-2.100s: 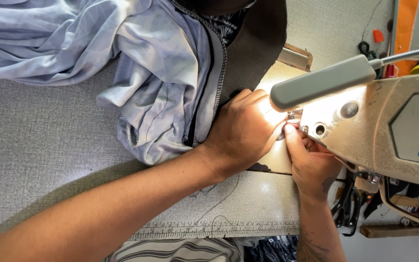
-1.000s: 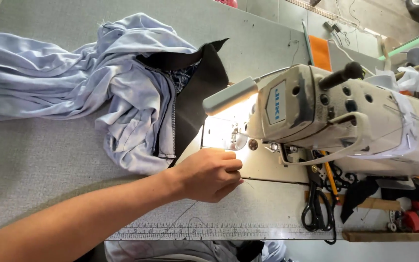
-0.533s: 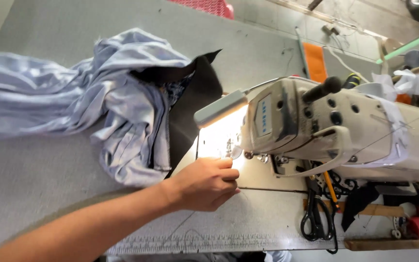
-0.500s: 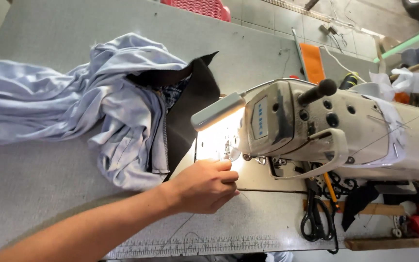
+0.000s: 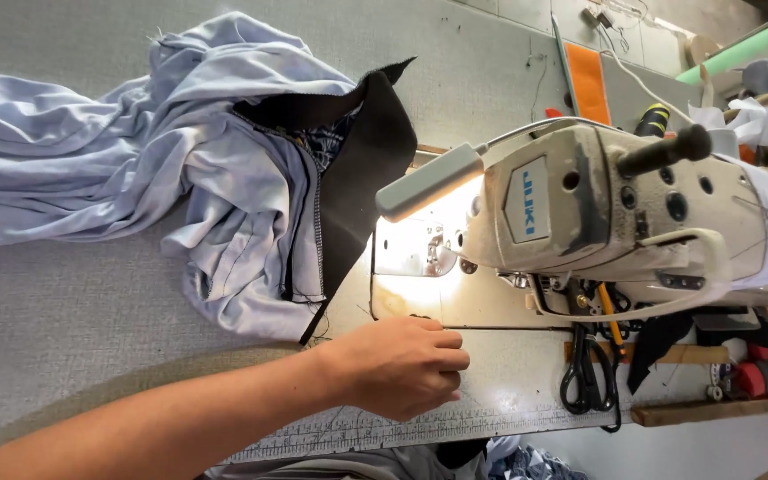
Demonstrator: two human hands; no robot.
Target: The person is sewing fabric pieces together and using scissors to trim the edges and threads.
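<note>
My left hand [image 5: 397,366] rests on the table in front of the sewing machine [image 5: 615,213], its fingers curled in and pointing right. Nothing shows in its grip. It lies just below the lit machine bed [image 5: 411,293], apart from the needle area. A crumpled light blue garment [image 5: 135,160] spreads over the table to the left. A black fabric piece [image 5: 366,169] is joined to the garment along a seam and lies next to the machine's lamp [image 5: 428,182]. My right hand is out of view.
Black scissors [image 5: 584,382] hang by the machine's front at the right, beside small red items [image 5: 748,378]. A measuring strip [image 5: 357,436] runs along the grey table's [image 5: 46,338] near edge. An orange strip [image 5: 587,80] and a green tube [image 5: 740,49] sit at the back right.
My right hand left the needle area and went out of view. My left hand drew back from the needle toward the table's near edge and curled shut. The garment stayed put.
</note>
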